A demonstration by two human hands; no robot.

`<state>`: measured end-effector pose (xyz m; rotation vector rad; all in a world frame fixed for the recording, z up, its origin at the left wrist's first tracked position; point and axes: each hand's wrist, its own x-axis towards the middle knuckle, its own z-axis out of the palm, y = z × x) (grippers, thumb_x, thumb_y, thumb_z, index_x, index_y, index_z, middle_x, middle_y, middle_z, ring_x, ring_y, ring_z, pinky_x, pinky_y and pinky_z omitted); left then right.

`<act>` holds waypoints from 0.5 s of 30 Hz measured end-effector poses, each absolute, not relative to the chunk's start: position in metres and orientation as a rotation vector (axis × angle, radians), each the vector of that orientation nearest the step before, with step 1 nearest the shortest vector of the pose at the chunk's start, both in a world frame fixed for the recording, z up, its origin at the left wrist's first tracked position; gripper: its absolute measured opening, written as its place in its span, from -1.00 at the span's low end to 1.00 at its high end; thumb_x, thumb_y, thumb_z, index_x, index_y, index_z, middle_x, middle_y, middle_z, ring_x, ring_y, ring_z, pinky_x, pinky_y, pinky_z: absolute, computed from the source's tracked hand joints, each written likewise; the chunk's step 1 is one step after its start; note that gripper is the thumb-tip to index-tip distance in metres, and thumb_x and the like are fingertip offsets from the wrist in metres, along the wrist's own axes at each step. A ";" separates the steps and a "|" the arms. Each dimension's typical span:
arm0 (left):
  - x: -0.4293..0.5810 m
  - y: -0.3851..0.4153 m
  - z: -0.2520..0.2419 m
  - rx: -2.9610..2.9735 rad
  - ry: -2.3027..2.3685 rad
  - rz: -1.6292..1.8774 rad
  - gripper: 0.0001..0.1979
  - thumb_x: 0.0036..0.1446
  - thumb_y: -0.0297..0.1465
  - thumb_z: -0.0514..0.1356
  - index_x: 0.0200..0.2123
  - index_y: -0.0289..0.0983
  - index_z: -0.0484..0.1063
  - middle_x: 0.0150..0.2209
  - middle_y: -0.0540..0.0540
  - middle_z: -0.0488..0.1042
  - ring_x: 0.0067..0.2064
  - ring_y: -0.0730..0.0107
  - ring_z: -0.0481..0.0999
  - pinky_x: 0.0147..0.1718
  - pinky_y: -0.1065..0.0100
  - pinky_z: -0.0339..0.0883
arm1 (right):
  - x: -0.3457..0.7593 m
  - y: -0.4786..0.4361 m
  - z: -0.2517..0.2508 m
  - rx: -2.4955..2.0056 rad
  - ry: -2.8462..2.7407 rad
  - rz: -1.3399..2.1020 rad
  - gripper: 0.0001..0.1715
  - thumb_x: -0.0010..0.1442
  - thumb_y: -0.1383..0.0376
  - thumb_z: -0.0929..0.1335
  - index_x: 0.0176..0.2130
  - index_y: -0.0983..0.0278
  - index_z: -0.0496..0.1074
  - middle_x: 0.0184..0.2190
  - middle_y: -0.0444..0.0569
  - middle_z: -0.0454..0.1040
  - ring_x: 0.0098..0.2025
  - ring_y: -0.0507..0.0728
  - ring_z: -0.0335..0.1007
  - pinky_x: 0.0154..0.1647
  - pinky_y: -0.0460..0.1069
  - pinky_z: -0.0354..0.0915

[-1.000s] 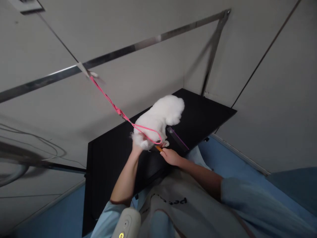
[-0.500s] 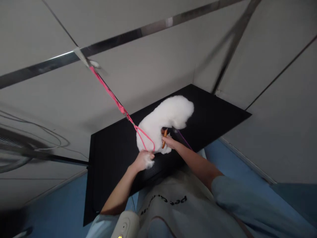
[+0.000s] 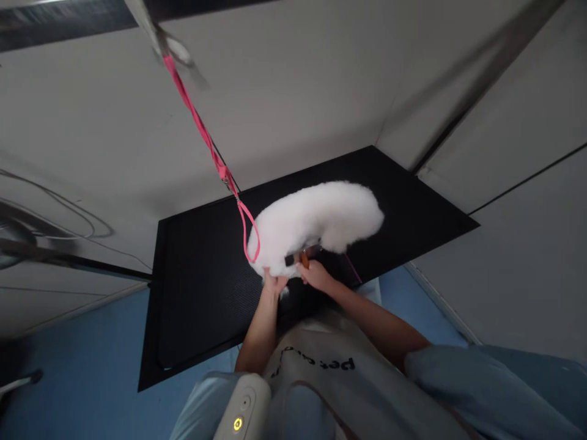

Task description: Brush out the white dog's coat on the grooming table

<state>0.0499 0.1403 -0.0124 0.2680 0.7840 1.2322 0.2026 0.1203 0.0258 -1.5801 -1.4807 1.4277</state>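
A white fluffy dog (image 3: 316,214) is on a black table (image 3: 202,305), its back uppermost and its head end toward the left. In my right hand (image 3: 316,275) is a slicker brush (image 3: 305,259) with an orange-brown handle. The brush's dark head lies against the fur on the dog's near side. My left hand (image 3: 275,283) is closed on the dog's white fur at the near left end, thumb up. A white tuft shows below that hand; which body part it grips is hidden. A pink loop leash (image 3: 251,235) hangs around the dog's left end.
The leash rises to a metal bar (image 3: 68,23) overhead. Dark supports (image 3: 435,140) stand at the table's right and left ends. A purple cord (image 3: 353,267) runs over the near edge. A whitish device (image 3: 243,406) hangs at my chest, over a grey apron (image 3: 321,360).
My left hand has come in from below the loop to the dog's near side. The brush has swung from upright to a flatter position with its head against the fur. The view has shifted.
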 end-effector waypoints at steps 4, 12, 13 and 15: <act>0.042 0.142 -0.015 0.189 0.751 1.268 -0.28 -0.02 0.21 0.06 -0.09 -0.27 0.46 -0.10 -0.25 0.54 0.13 0.08 0.39 0.05 0.15 0.31 | 0.204 0.063 0.025 -1.880 -1.893 1.368 -0.67 0.20 0.15 0.31 -0.47 0.32 0.41 -0.53 0.02 0.47 -0.44 0.12 0.43 -0.41 -0.06 0.18; 0.046 0.133 0.002 0.228 0.712 1.061 -0.75 0.09 -0.30 0.20 -0.19 -0.29 0.49 -0.26 -0.14 0.60 -0.02 0.16 0.51 0.09 0.12 0.27 | 0.205 0.058 0.063 -1.709 -1.868 1.203 -0.70 0.32 0.20 0.15 -0.21 0.32 0.35 -0.30 0.07 0.49 -0.29 0.13 0.40 -0.29 -0.05 0.18; 0.047 0.133 0.006 0.239 0.688 1.067 -0.78 0.11 -0.35 0.18 -0.18 -0.30 0.49 -0.24 -0.13 0.60 -0.02 0.19 0.52 0.09 0.15 0.28 | 0.207 0.054 0.060 -1.716 -1.856 1.260 -0.72 0.32 0.20 0.16 -0.25 0.31 0.34 -0.33 0.05 0.48 -0.30 0.12 0.39 -0.30 -0.05 0.17; 0.048 0.132 0.013 0.256 0.654 1.067 -0.81 0.15 -0.42 0.14 -0.18 -0.31 0.48 -0.22 -0.11 0.60 0.00 0.26 0.51 0.08 0.21 0.29 | 0.211 0.041 0.054 -1.724 -1.830 1.403 -0.71 0.30 0.18 0.18 -0.36 0.27 0.31 -0.42 -0.02 0.43 -0.36 0.09 0.34 -0.34 -0.05 0.17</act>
